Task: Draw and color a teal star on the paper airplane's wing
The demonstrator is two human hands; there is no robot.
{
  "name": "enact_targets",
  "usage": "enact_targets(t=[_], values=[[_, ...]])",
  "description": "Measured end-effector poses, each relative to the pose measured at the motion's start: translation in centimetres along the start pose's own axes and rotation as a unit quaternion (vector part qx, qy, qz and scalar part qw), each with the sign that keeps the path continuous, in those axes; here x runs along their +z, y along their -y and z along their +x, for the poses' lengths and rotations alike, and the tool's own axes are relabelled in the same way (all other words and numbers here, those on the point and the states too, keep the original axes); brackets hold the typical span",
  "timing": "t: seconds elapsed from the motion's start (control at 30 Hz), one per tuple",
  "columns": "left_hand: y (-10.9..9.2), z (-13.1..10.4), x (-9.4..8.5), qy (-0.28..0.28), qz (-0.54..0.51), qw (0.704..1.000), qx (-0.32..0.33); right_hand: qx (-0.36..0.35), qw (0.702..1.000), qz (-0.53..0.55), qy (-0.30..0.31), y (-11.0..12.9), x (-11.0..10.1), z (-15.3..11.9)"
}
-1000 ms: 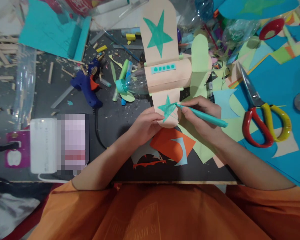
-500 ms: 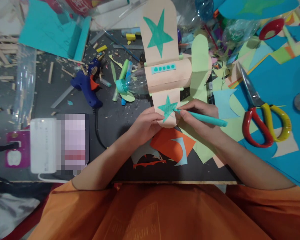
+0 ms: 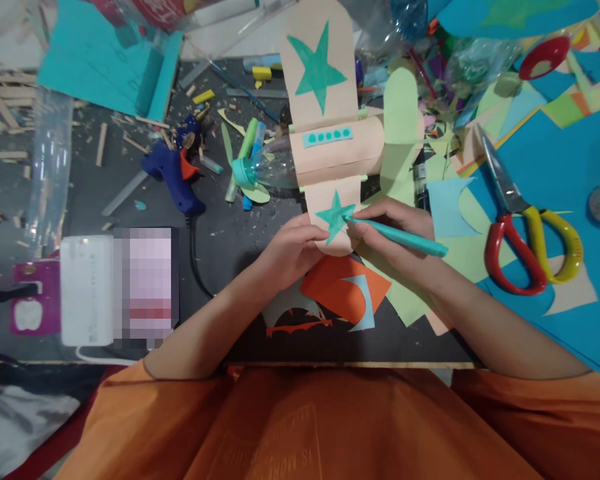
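Note:
A model airplane [image 3: 337, 157], made from a plastic bottle wrapped in peach paper, lies across the middle of the table. Each paper wing bears a green star; the far star [image 3: 320, 69] is solid green, and the near star [image 3: 336, 217] sits between my hands. My left hand [image 3: 297, 250] pinches the rounded end of the near wing, thumb on top and fingers beneath. Gripped in my right hand [image 3: 397, 230] is a teal marker [image 3: 410, 240], its tip touching the near star. The bottle's teal cap [image 3: 243, 172] with a paper propeller points left.
Large scissors [image 3: 517, 220] with red and yellow handles lie on blue paper at right. A blue glue gun [image 3: 173, 173] rests left of the plane, its cord running toward me. Orange paper scraps [image 3: 340, 287] lie below my hands. A white power adapter [image 3: 87, 290] stands left.
The marker's tip has shifted slightly left within the near star, my right hand moving with it. My left hand and the airplane stay nearly still.

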State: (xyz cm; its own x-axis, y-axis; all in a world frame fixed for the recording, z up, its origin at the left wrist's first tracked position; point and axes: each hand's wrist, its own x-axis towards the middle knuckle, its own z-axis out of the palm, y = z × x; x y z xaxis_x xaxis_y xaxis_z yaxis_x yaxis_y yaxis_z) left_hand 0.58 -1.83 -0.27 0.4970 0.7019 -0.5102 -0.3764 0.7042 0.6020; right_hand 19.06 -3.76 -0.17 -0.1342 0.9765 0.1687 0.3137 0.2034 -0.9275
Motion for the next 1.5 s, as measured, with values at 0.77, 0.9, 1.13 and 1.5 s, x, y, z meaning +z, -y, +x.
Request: enact_targets(t=[0.77, 0.9, 1.13, 1.5], values=[[-1.8, 0.0, -1.7, -0.07, 0.213, 0.973, 0.058, 0.048, 0.991, 0.12, -0.025, -2.0, -0.3, 0.8], [-2.2, -0.8, -2.2, -0.069, 0.258, 0.962, 0.055, 0.083, 0.984, 0.159, -0.009, -2.5, 0.0, 1.5], [-2.5, -3.0, -1.6, -0.176, 0.558, 0.772, 0.249, 0.096, 0.981, 0.17, 0.009, -2.6, 0.0, 2.0], [-0.4, -2.1, -4.1, 0.07, 0.694, 0.661, 0.277, 0.054, 0.986, 0.134, 0.086, -1.7, -0.3, 2.2]])
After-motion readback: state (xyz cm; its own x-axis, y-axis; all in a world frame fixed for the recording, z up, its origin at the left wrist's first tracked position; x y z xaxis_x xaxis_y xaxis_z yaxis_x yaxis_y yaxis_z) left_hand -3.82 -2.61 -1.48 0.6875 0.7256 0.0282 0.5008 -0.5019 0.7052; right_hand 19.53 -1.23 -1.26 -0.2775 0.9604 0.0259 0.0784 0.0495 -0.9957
